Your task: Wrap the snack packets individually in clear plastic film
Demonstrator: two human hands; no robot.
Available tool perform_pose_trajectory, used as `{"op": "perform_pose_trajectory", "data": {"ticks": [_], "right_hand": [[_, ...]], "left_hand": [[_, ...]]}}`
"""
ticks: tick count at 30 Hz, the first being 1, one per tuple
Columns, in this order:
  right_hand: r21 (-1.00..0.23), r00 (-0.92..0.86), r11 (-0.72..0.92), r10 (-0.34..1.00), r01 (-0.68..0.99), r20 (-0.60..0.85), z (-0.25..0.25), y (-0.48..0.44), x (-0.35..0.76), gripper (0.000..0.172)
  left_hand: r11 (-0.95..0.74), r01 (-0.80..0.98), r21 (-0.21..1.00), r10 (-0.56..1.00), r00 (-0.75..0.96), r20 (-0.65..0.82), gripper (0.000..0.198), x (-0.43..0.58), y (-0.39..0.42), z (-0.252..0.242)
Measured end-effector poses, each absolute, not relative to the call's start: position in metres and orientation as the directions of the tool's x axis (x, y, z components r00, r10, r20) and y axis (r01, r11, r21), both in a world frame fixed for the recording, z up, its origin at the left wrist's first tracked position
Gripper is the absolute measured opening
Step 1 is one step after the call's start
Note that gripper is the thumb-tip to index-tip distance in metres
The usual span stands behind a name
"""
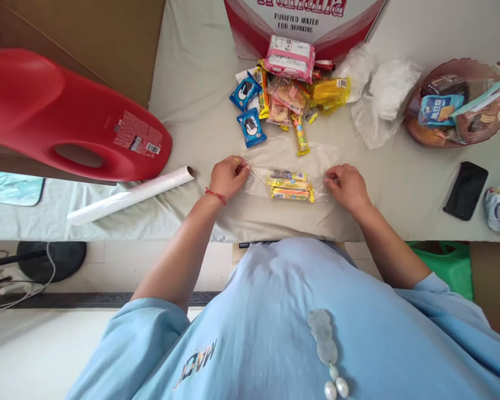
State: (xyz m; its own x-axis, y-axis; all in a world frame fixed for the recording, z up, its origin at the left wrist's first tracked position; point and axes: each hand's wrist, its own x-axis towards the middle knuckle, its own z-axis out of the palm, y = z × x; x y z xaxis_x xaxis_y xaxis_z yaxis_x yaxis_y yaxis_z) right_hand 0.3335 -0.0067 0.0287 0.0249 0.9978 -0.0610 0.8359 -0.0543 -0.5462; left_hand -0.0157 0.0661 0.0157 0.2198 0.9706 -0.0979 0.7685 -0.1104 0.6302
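Note:
A sheet of clear plastic film (pixel 320 158) lies on the cloth-covered table between my hands. On it rests a small bundle of yellow-wrapped snack sticks (pixel 290 186), side by side, one of them with a dark purple wrapper. My left hand (pixel 229 176), with a red string on the wrist, pinches the film's left side, which is drawn into creases. At the right side of the film, my right hand (pixel 346 186) is closed with thumb and fingertips together on the film's edge. Neither hand touches the snack sticks.
Beyond the film lie blue snack packets (pixel 252 128), a pink wafer pack (pixel 290 58) and a yellow stick packet (pixel 300 134), before a water carton (pixel 300 22). Left are a film roll (pixel 131 195) and red jug (pixel 66 111); right, crumpled plastic (pixel 387 89), a snack bowl (pixel 412 119) and phone (pixel 465 190).

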Motion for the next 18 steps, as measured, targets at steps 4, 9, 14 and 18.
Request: {"op": "perform_pose_trajectory", "data": {"ticks": [4, 9, 14, 18], "right_hand": [[-0.444, -0.058, 0.123, 0.986, 0.888, 0.156, 0.046, -0.012, 0.304, 0.030], [-0.496, -0.509, 0.487, 0.855, 0.719, 0.101, 0.043, -0.008, 0.258, 0.033], [-0.504, -0.530, 0.466, 0.848, 0.727, 0.020, 0.022, 0.008, 0.245, 0.035], [-0.546, -0.509, 0.427, 0.861, 0.721, 0.001, 0.017, 0.012, 0.247, 0.036]], "left_hand": [[-0.111, 0.784, 0.610, 0.974, 0.208, -0.091, 0.021, -0.013, 0.066, 0.014], [-0.077, 0.793, 0.604, 0.975, 0.186, -0.120, 0.020, -0.012, 0.068, 0.014], [-0.061, 0.821, 0.568, 0.992, -0.012, 0.123, 0.025, -0.018, 0.049, 0.034], [-0.176, 0.897, 0.406, 0.885, -0.036, 0.464, 0.028, -0.003, 0.003, 0.057]]}}
